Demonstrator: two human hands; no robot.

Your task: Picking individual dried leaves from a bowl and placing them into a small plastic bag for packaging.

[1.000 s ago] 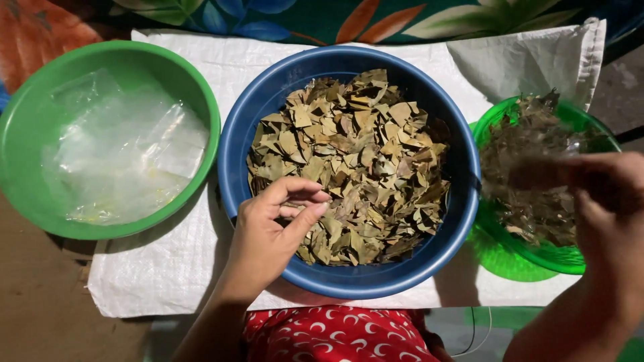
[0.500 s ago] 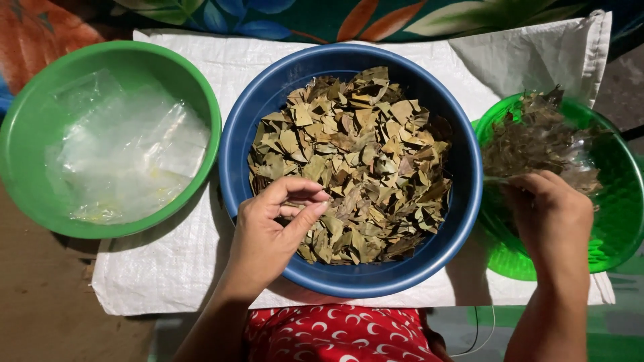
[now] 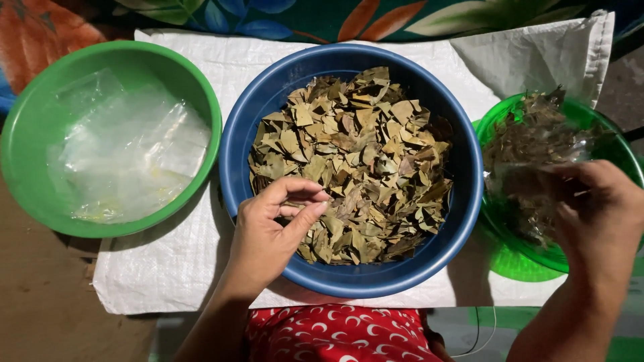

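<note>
Three round basins sit in a row on a white woven sack (image 3: 201,268) spread across the middle of the frame. Your left hand (image 3: 275,228) rests over the near rim of the blue basin (image 3: 235,147) at centre, its fingers (image 3: 305,194) curled in against the thumb over the heap of dried leaf pieces (image 3: 355,161); you cannot tell whether a leaf is pinched between them. Those brown-green leaves fill the basin's floor and lie touching your fingertips.

At the right edge of the frame, your right hand (image 3: 600,214) is closed around a clear plastic bag (image 3: 537,167) stuffed with the same dried leaves, holding it over the translucent green basin (image 3: 510,261), which sits partly on the sack beside the blue one.

At the upper left, the solid green basin (image 3: 27,147) holds a loose pile of empty clear plastic bags (image 3: 127,154), well apart from either hand. Red patterned cloth (image 3: 342,335) shows at the bottom centre, and a floral mat (image 3: 376,17) runs along the top.
</note>
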